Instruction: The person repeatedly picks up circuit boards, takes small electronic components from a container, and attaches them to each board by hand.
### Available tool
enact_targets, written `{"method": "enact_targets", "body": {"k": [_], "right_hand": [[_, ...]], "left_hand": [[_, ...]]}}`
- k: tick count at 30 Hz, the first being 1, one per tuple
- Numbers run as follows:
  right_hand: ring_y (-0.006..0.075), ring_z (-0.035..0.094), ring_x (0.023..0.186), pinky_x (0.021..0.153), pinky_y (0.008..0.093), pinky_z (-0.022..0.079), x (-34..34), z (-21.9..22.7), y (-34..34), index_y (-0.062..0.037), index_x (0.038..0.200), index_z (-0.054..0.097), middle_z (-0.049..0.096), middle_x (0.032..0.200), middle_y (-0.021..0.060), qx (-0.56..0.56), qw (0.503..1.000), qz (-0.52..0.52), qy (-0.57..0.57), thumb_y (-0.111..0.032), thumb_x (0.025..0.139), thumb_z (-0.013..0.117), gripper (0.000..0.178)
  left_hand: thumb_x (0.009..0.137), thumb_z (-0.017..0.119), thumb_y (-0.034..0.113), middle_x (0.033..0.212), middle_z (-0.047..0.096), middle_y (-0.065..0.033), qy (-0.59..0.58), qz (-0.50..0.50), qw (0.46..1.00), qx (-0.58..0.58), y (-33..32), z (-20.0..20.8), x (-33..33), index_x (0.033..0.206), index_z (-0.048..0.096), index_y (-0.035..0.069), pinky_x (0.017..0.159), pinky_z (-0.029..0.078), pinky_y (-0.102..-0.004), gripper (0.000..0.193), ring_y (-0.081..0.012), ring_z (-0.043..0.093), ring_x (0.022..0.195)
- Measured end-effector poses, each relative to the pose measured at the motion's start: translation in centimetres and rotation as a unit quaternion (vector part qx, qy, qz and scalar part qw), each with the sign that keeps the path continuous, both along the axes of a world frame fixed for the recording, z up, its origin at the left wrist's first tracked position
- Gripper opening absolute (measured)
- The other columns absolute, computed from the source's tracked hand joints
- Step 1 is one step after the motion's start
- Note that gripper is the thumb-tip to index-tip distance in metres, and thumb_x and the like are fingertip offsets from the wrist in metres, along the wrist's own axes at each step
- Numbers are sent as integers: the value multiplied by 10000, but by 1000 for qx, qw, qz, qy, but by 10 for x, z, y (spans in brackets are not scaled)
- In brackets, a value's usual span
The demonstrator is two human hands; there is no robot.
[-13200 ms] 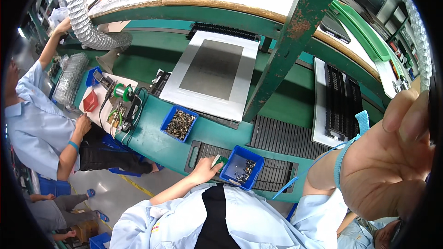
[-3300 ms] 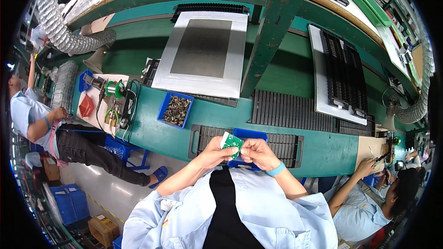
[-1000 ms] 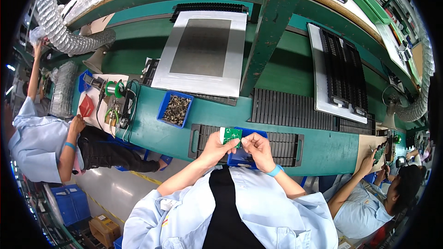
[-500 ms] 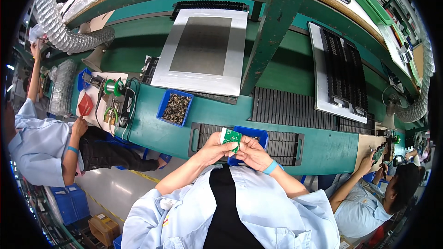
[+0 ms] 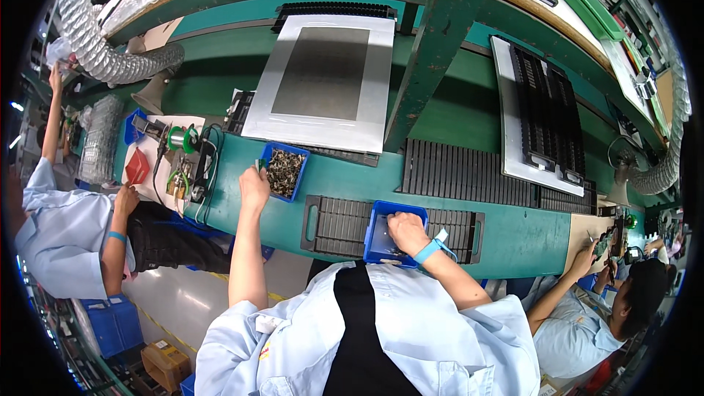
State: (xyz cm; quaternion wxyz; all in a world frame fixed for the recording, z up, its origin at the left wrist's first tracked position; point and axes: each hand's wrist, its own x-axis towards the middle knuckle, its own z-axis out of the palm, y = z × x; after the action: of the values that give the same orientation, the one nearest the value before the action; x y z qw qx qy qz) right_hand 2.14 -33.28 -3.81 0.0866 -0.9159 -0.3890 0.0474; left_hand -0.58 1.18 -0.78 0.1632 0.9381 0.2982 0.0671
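Note:
My left hand is raised at the left side of a blue bin filled with small loose parts. A thin sliver of a green circuit board shows at its fingertips, nearly edge-on. Down in a second blue bin, close to my body, is my right hand, its fingers curled. Whatever the fingertips grip there is hidden by the hand. A few small pieces lie on the floor of this bin. A blue wrist strap is around my right wrist.
The near bin sits on a black slotted tray. Farther back are a white-framed grey panel, more black racks and a green post. A solder spool stands left. Co-workers sit on both sides.
My hands have parted from the board they held together. The left went left and forward to the parts bin with the board; the right dropped into the near blue bin.

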Motion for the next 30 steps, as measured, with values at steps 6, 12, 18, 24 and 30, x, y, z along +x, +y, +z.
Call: {"method": "enact_targets", "body": {"k": [6,12,18,24,30], "right_hand": [[284,560,510,479,362,442,3,2,13,-9,667,577,591,630,141,-13,999,35,7,-76,700,491,114],[273,567,505,471,344,447,7,23,10,5,699,575,592,621,137,-16,997,12,79,-40,700,508,80],[181,565,521,459,249,425,6,43,-12,14,805,572,598,651,94,353,806,-146,452,-1,752,545,62],[89,520,571,492,158,377,-2,65,-11,7,837,575,586,700,50,558,574,-194,567,-8,792,569,48],[84,473,591,541,167,384,-11,70,-6,12,823,561,556,710,61,577,571,-191,552,-17,804,561,34]], "left_hand": [[795,507,108,618,558,-206,-47,18,989,-137,-27,7,-5,801,524,-64,525,426,-405,173,-360,550,555],[837,501,114,570,528,-39,-79,-21,922,-378,-86,38,-6,808,539,-25,443,386,-234,148,-94,489,463],[857,480,104,589,530,-38,-47,-81,809,-581,-131,44,-11,819,529,-4,438,369,-176,125,-76,481,483],[864,493,119,640,544,-44,2,-131,704,-698,-162,48,-14,825,523,6,466,381,-166,123,-77,498,530],[866,496,124,660,545,-51,-14,-140,646,-750,-174,52,-18,837,520,6,493,397,-172,124,-84,505,551]]}}
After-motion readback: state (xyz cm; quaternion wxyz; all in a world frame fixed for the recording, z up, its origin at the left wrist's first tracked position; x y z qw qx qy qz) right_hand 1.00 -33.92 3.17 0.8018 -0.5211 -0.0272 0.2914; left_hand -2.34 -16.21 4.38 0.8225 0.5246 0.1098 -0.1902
